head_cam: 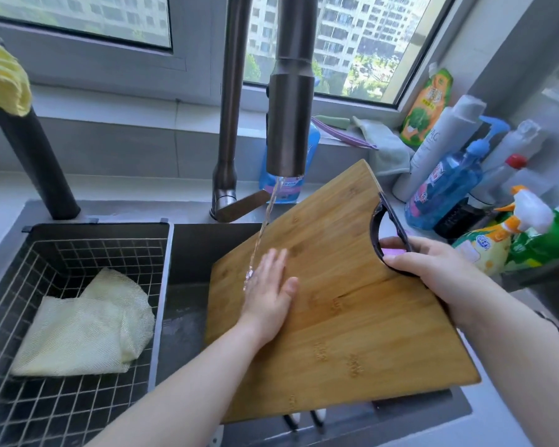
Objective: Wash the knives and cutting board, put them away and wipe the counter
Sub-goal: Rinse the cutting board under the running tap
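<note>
A bamboo cutting board (342, 317) with a dark handle cut-out is tilted over the sink (188, 253). A thin stream of water runs from the tap (289, 124) onto its left part. My left hand (270, 291) lies flat on the wet board, fingers straight, right where the water lands. My right hand (433, 266) grips the board's dark handle (384, 227) at its right edge. Two knife handles (307, 421) poke out from under the board's near edge; their blades are hidden.
A wire basket (46, 398) in the sink's left half holds a pale yellow cloth (84, 330). Several detergent and spray bottles (449, 188) crowd the counter at right. A grey cloth (388, 150) lies on the windowsill. A yellow cloth (0, 79) hangs on a dark pipe at left.
</note>
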A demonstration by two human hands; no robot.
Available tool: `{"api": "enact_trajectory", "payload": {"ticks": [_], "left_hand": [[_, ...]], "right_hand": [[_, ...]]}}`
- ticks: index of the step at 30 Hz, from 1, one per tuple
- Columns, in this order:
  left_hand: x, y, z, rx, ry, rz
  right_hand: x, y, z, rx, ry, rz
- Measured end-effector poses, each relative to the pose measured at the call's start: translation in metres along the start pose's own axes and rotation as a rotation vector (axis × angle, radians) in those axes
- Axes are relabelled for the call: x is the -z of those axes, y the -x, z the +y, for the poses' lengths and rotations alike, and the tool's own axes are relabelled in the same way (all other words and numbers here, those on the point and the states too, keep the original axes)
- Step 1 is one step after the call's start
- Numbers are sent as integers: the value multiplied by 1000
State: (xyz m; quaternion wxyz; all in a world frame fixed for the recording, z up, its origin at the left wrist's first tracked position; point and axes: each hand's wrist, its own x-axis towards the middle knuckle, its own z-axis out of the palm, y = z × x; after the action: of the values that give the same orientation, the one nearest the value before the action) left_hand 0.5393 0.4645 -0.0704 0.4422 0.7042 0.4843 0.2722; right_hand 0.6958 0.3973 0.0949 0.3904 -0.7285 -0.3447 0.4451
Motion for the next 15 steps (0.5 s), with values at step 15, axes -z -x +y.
{"api": "enact_trajectory", "payload": {"ticks": [15], "left_hand": [[-12,59,-25,96,-42,59]], "right_hand": [[3,24,1,54,-39,40]]}}
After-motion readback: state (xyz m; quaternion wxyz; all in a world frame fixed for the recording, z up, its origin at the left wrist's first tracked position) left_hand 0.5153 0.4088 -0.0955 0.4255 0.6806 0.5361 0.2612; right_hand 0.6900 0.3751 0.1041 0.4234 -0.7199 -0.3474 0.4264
